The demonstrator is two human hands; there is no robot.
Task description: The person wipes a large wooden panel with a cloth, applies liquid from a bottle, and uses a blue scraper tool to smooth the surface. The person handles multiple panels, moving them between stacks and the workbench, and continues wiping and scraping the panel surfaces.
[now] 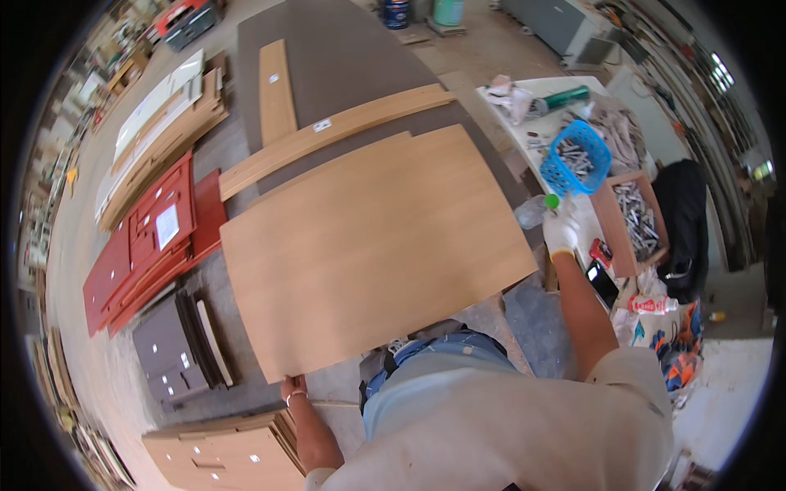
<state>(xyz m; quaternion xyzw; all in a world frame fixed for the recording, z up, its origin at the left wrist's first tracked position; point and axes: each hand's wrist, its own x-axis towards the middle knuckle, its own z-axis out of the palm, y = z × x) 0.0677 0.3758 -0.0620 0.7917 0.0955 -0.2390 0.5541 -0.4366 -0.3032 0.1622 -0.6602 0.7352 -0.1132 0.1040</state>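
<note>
A large light-brown wood panel (372, 254) lies in front of me, its near-left corner reaching out past the bench. My left hand (295, 387), bare and with a band at the wrist, has its fingers closed on that corner. My right hand (561, 233) wears a white glove and is over the white side table (514, 137), just right of the panel. Right beside it is a clear bottle (530, 214) with a green cap (552, 200). The glove blends into the white surface, so I cannot make out its fingers or whether they touch the bottle.
A blue basket (577, 157) and a wooden box (639, 221) hold small metal fittings. A phone (603, 283) lies near my right forearm. Two narrow boards (327, 135) rest beyond the panel. Red panels (143, 237), dark panels (172, 348) and brown panels (221, 458) are stacked at left.
</note>
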